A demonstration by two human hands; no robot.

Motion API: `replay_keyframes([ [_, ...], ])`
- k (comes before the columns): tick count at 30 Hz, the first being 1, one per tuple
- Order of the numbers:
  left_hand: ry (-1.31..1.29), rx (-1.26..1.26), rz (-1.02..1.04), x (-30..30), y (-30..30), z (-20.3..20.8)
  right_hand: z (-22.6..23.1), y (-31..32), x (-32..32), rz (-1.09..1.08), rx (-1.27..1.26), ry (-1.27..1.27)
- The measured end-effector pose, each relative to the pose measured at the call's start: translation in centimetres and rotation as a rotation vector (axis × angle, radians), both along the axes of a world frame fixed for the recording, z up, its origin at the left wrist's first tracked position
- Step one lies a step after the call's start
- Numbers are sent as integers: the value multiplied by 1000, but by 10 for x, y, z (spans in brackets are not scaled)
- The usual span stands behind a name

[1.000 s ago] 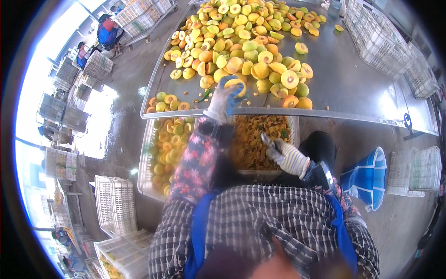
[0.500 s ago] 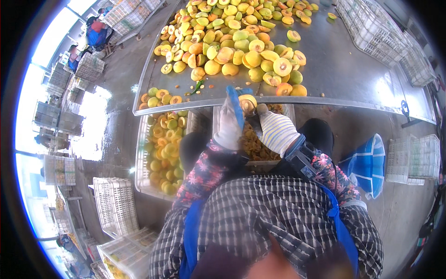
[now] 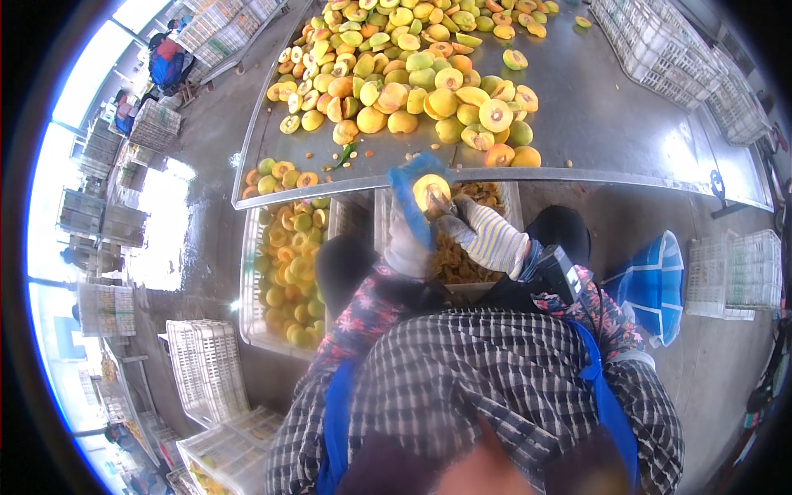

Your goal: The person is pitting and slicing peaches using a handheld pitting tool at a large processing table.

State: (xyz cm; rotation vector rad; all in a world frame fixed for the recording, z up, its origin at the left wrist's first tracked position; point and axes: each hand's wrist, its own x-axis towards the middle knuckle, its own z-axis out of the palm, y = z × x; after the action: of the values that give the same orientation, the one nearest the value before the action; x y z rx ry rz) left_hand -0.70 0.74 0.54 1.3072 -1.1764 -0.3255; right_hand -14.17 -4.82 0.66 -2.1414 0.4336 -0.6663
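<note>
My left hand (image 3: 405, 206), in a pale glove with blue over the fingers, holds a yellow peach half (image 3: 430, 190) just past the table's near edge. Its cut face points up and shows a round centre. My right hand (image 3: 492, 237), in a striped glove with dark, soiled fingertips, is closed at the right side of the peach half. Anything pinched in those fingertips is too dark and small to make out. Beneath both hands stands a white crate (image 3: 513, 202) of brownish-yellow scraps (image 3: 462, 262).
A large pile of peach halves (image 3: 396, 95) covers the far part of the metal table (image 3: 602, 124). At lower left, a white crate (image 3: 250, 289) holds more halves. Stacked crates (image 3: 652, 54) stand at far right, and a blue basket (image 3: 656, 289) is on the floor.
The peach half has turned so that its cut face shows more fully. My left hand has tilted and come slightly nearer; my right hand has lowered a little beside it.
</note>
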Motion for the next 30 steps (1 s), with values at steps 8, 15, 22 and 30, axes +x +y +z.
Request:
replay_keyframes([
  [8, -290, 35, -81, 25, 2, -24, -2, -12, -7, 189, 128, 343],
  [15, 524, 42, -344, 23, -6, -13, 10, 10, -5, -119, -88, 472],
  [22, 262, 17, -350, 8, -1, 2, -1, 21, -9, 71, 785, 11],
  [30, 99, 106, -479, 23, -11, -9, 7, 29, -14, 46, 1334, 47],
])
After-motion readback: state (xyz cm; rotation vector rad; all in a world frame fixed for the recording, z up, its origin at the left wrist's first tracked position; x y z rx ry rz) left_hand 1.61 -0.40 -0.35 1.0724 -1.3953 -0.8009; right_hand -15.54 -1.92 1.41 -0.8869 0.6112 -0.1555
